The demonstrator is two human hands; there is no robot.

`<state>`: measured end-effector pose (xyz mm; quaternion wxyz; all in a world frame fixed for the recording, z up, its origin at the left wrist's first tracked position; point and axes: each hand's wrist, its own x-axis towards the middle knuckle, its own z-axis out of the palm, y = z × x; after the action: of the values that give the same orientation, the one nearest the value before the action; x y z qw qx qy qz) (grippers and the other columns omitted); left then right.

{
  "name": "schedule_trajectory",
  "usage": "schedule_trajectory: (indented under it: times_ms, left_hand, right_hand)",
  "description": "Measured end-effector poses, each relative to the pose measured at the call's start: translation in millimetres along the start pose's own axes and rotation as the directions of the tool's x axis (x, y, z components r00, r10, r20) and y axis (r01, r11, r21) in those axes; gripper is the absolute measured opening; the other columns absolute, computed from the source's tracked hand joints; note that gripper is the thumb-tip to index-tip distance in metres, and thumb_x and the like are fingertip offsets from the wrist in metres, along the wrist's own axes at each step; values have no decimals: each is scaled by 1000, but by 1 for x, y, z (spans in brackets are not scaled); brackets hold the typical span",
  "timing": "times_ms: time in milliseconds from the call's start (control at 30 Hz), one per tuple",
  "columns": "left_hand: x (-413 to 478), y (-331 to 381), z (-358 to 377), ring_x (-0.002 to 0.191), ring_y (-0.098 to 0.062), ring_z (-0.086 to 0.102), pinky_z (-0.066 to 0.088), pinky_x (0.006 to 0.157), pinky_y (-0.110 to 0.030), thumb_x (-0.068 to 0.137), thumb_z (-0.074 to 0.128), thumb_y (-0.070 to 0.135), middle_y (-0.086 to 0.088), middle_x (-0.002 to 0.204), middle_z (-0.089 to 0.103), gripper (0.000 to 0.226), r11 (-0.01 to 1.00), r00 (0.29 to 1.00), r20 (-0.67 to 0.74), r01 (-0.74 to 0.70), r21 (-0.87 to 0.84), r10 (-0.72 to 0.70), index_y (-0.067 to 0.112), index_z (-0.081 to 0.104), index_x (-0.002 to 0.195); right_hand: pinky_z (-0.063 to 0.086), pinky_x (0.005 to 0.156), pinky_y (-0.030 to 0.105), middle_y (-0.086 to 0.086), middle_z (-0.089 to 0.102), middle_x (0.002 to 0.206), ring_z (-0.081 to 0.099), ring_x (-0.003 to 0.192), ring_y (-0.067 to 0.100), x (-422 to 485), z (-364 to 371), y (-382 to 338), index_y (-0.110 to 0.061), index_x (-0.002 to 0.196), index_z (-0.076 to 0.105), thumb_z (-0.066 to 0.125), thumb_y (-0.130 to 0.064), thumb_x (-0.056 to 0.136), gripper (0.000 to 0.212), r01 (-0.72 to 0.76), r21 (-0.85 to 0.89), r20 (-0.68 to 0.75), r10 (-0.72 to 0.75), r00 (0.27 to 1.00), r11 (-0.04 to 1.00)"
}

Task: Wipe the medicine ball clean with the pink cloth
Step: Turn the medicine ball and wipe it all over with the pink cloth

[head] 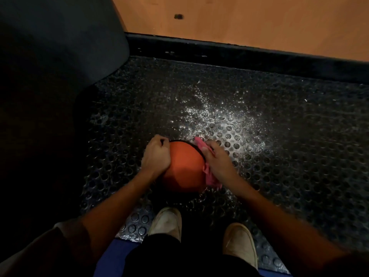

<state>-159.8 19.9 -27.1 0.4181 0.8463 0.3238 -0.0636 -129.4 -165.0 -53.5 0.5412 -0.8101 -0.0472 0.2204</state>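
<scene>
Dim corner, studded black rubber mat (299,156) on the floor, orange wall (239,21) beyond a dark skirting. Person stands over the work, pale shoes (166,222) just behind it.

Medicine ball (184,166), orange with a dark seam or band along its far edge, sits on the mat just in front of the feet. A scatter of wet-looking, glinting droplets (225,120) spreads over the mat beyond and to the right of the ball.

Left hand (156,154) is on the ball's upper left side, fingers curled closed; it looks to pinch something at the far rim, possibly a strap or handle, too dark to tell. It appears to be steadying the ball.

Right hand (216,158) lies flat against the ball's right side with the pink cloth (211,176) pressed under the palm; fingers extended over the cloth rather than clenched. Cloth shows at both ends of the hand, a tip at the far side and a bunched tail hanging near the mat.

Judgement: wiping is under way on the right flank; top and left faces show no cloth contact at present.

Risks from here:
- Ball is round, the mat looks wet; a sideways push from the right hand could roll it out of the left hand's hold.
- Loose cloth tail may drag through the wet patch and carry grit back onto the ball.
- The underside, resting on the mat, could be missed unless the ball is turned.
- Poor light makes leftover smears hard to spot.
</scene>
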Motion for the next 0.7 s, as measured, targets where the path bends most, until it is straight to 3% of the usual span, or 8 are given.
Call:
schedule_trajectory:
  times_ms: [133,267,333,400,467,567,700]
  left_hand:
    - [29,-8,-14,114,-32,57,41,97,-36,97,46,17,-16,118,66,26,990,995,32,95,-104,-93,6,68,105]
    - [27,-10,-25,105,-22,57,39,90,-29,99,46,25,-6,113,66,27,992,998,-34,-48,-113,44,12,67,110]
    - [19,-12,-22,109,-20,56,41,99,-35,94,41,41,-2,117,64,38,988,990,-10,-140,-57,140,20,64,114]
    - [18,-14,-18,114,-26,55,41,102,-46,86,33,52,-4,122,63,50,988,988,-18,-155,9,155,25,61,116]
    - [21,-13,-16,112,-28,56,42,99,-51,83,29,57,-4,120,63,51,991,991,-30,-129,32,130,29,60,113]
    - [18,-1,-12,113,-28,55,42,98,-55,83,28,59,1,120,62,46,992,995,-21,-90,89,92,35,57,108]
    - [21,6,-10,117,-30,52,39,101,-56,86,28,55,-1,124,59,43,992,997,-38,-64,106,68,32,57,109]
  right_hand:
    - [42,51,10,-2,57,78,56,60,9,-10,4,17,-13,118,48,38,-25,104,21,-63,-42,30,64,997,997]
    - [50,57,24,3,58,81,56,64,14,2,8,-5,-20,107,48,42,-33,102,15,-88,13,11,88,996,996]
    - [58,65,36,8,61,96,62,74,19,9,10,-25,-21,109,52,48,-38,99,20,-10,10,-50,11,999,1000]
    - [54,76,30,-1,53,116,59,92,14,9,17,-46,-21,118,54,52,-34,96,25,126,-114,-93,-137,986,985]
    - [49,78,23,-6,44,115,53,98,9,3,29,-59,-20,119,54,53,-34,96,27,290,-252,-44,-310,950,923]
    - [46,76,30,0,42,110,48,98,15,-12,43,-41,-16,112,53,45,-38,96,28,472,-417,77,-487,870,777]
    - [45,79,31,4,43,107,45,93,13,-16,36,1,-10,107,48,37,-37,98,31,395,-314,-28,-424,905,863]
